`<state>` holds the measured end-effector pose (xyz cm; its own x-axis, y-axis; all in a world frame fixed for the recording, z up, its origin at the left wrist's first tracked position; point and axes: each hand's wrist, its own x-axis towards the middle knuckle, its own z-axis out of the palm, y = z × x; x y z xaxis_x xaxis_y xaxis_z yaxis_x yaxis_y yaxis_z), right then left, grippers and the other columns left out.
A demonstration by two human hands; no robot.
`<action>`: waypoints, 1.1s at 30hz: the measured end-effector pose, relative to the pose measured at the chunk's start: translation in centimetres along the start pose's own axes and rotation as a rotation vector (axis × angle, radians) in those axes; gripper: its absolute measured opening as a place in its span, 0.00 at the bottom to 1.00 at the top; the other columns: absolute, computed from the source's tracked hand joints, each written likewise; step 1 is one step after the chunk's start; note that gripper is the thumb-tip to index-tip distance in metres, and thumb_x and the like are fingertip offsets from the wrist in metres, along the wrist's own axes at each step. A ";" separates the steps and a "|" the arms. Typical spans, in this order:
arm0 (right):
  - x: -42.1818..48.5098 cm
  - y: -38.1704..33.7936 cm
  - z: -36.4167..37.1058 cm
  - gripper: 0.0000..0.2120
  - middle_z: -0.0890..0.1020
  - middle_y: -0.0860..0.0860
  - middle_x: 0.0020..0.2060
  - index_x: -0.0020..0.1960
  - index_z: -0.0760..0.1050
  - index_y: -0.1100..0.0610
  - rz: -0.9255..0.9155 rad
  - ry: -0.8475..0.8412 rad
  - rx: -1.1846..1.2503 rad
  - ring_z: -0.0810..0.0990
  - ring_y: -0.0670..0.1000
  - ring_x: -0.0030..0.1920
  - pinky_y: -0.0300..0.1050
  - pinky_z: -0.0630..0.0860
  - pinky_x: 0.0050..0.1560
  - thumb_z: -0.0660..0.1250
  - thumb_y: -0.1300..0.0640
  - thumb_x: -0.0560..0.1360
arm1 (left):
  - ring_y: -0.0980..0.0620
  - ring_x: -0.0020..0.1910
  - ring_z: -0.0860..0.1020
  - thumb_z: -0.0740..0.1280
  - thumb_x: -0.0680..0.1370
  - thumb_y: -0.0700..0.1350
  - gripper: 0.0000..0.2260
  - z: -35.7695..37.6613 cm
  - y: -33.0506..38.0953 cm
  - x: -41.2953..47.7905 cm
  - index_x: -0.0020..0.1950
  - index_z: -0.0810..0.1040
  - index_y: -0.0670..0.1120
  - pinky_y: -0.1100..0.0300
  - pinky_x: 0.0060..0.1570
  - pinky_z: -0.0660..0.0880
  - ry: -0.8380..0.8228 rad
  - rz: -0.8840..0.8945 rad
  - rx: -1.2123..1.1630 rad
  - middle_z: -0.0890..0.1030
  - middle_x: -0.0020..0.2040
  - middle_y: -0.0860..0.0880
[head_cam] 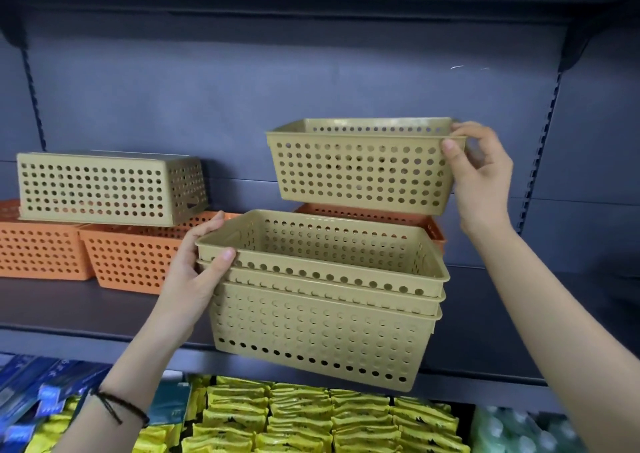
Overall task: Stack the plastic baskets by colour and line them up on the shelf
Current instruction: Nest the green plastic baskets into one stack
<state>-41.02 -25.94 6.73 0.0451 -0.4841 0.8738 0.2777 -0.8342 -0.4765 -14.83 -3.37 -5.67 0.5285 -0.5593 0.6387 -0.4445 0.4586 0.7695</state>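
My left hand grips the left rim of a nested stack of three tan perforated baskets, held in the air in front of the shelf edge. My right hand pinches the right rim of a single tan basket, held upright just above the stack and apart from it. Another tan basket lies upside down on top of orange baskets at the left of the shelf. Behind the held stack an orange basket shows only its rim.
The dark shelf board runs across the view, with a grey back panel and slotted uprights at both sides. Below it are yellow packets, blue boxes at the left and green packs at the right.
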 end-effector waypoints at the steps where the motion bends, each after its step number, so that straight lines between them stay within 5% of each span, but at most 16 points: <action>1: 0.0 -0.9 0.3 0.04 0.78 0.49 0.51 0.49 0.75 0.52 -0.015 0.009 0.021 0.78 0.47 0.52 0.47 0.77 0.54 0.66 0.60 0.76 | 0.49 0.64 0.75 0.68 0.68 0.59 0.26 -0.1 0.0 -0.1 0.65 0.73 0.57 0.45 0.63 0.73 -0.006 -0.016 -0.006 0.75 0.68 0.51; 5: -0.5 -3.9 1.0 0.05 0.77 0.45 0.46 0.47 0.73 0.52 -0.009 0.043 0.110 0.76 0.34 0.42 0.35 0.73 0.45 0.65 0.62 0.78 | 0.54 0.61 0.78 0.68 0.67 0.61 0.30 0.2 0.5 -0.5 0.69 0.70 0.59 0.55 0.58 0.74 0.001 -0.042 -0.012 0.77 0.66 0.53; 9: -1.4 -5.0 0.9 0.03 0.78 0.44 0.47 0.45 0.75 0.49 0.064 -0.011 0.173 0.75 0.44 0.49 0.40 0.72 0.47 0.67 0.56 0.76 | 0.55 0.61 0.78 0.67 0.71 0.57 0.24 0.7 1.0 -1.0 0.66 0.68 0.63 0.58 0.57 0.74 0.026 -0.090 -0.083 0.78 0.64 0.52; 12: -2.9 -5.2 0.9 0.03 0.79 0.45 0.49 0.46 0.75 0.49 0.107 -0.069 0.174 0.76 0.45 0.49 0.39 0.73 0.47 0.66 0.56 0.77 | 0.58 0.63 0.72 0.58 0.79 0.59 0.17 1.4 1.8 -1.7 0.67 0.64 0.58 0.65 0.61 0.70 0.090 -0.140 -0.088 0.75 0.61 0.59; 14: -3.9 -5.0 0.7 0.03 0.79 0.46 0.48 0.46 0.76 0.49 0.132 -0.066 0.182 0.76 0.45 0.49 0.39 0.73 0.48 0.66 0.56 0.77 | 0.63 0.63 0.68 0.53 0.74 0.68 0.30 1.3 2.3 -1.9 0.71 0.64 0.53 0.70 0.60 0.68 0.083 -0.111 -0.008 0.71 0.65 0.58; 16: -4.7 -4.8 0.5 0.03 0.79 0.45 0.47 0.46 0.76 0.48 0.151 -0.043 0.190 0.76 0.44 0.49 0.39 0.73 0.48 0.66 0.55 0.77 | 0.70 0.65 0.67 0.53 0.71 0.71 0.39 0.7 2.4 -1.5 0.76 0.59 0.50 0.69 0.65 0.65 0.043 -0.020 0.019 0.68 0.72 0.53; 18: -5.2 -4.6 0.1 0.04 0.78 0.46 0.47 0.45 0.75 0.50 0.174 -0.008 0.205 0.76 0.43 0.48 0.37 0.73 0.45 0.65 0.57 0.78 | 0.63 0.69 0.68 0.62 0.66 0.73 0.43 0.0 2.3 -0.7 0.75 0.61 0.51 0.57 0.69 0.65 -0.001 0.007 -0.060 0.70 0.72 0.54; 20: -5.6 -4.7 -0.3 0.04 0.79 0.48 0.50 0.46 0.75 0.50 0.177 0.013 0.218 0.76 0.45 0.50 0.37 0.73 0.46 0.64 0.58 0.78 | 0.58 0.65 0.74 0.69 0.60 0.73 0.45 -0.4 2.4 -0.3 0.71 0.68 0.52 0.49 0.62 0.70 -0.043 -0.025 -0.141 0.77 0.65 0.57; 22: -5.9 -5.2 -0.3 0.04 0.80 0.49 0.52 0.46 0.75 0.51 0.147 0.016 0.202 0.77 0.43 0.50 0.38 0.73 0.47 0.64 0.59 0.78 | 0.59 0.59 0.78 0.70 0.57 0.73 0.41 -0.3 2.9 -0.1 0.65 0.73 0.52 0.52 0.55 0.71 -0.090 -0.021 -0.168 0.81 0.59 0.59; 25: -6.5 -6.0 0.2 0.06 0.80 0.48 0.53 0.47 0.74 0.52 0.113 0.017 0.166 0.78 0.34 0.45 0.32 0.73 0.44 0.64 0.62 0.79 | 0.56 0.63 0.76 0.65 0.59 0.76 0.45 -0.5 2.9 0.1 0.67 0.73 0.48 0.53 0.59 0.71 -0.110 -0.033 -0.125 0.80 0.63 0.56; 27: -7.0 -6.2 0.4 0.06 0.80 0.44 0.53 0.50 0.74 0.51 0.121 0.015 0.164 0.78 0.33 0.44 0.30 0.74 0.44 0.63 0.61 0.79 | 0.59 0.62 0.76 0.66 0.60 0.75 0.41 -0.3 3.1 0.2 0.67 0.73 0.53 0.56 0.60 0.73 -0.103 -0.059 -0.105 0.80 0.62 0.58; 29: -7.6 -6.2 0.5 0.10 0.80 0.34 0.48 0.58 0.74 0.48 0.153 -0.004 0.156 0.77 0.34 0.43 0.30 0.74 0.46 0.63 0.59 0.79 | 0.65 0.56 0.79 0.70 0.65 0.68 0.29 0.2 3.1 0.2 0.62 0.75 0.57 0.67 0.52 0.76 -0.075 -0.055 -0.078 0.82 0.55 0.64; 33: -9.6 -5.2 0.5 0.32 0.73 0.22 0.53 0.76 0.57 0.43 0.291 -0.052 0.160 0.75 0.30 0.57 0.33 0.75 0.54 0.64 0.49 0.75 | 0.64 0.51 0.81 0.63 0.78 0.47 0.13 0.9 3.0 0.1 0.62 0.76 0.53 0.71 0.44 0.76 0.005 -0.055 -0.067 0.84 0.50 0.62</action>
<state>-42.44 -16.77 0.86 0.1921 -0.6785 0.7090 0.3929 -0.6089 -0.6892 -16.78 -2.61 -3.29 0.5545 -0.5815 0.5953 -0.3654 0.4725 0.8020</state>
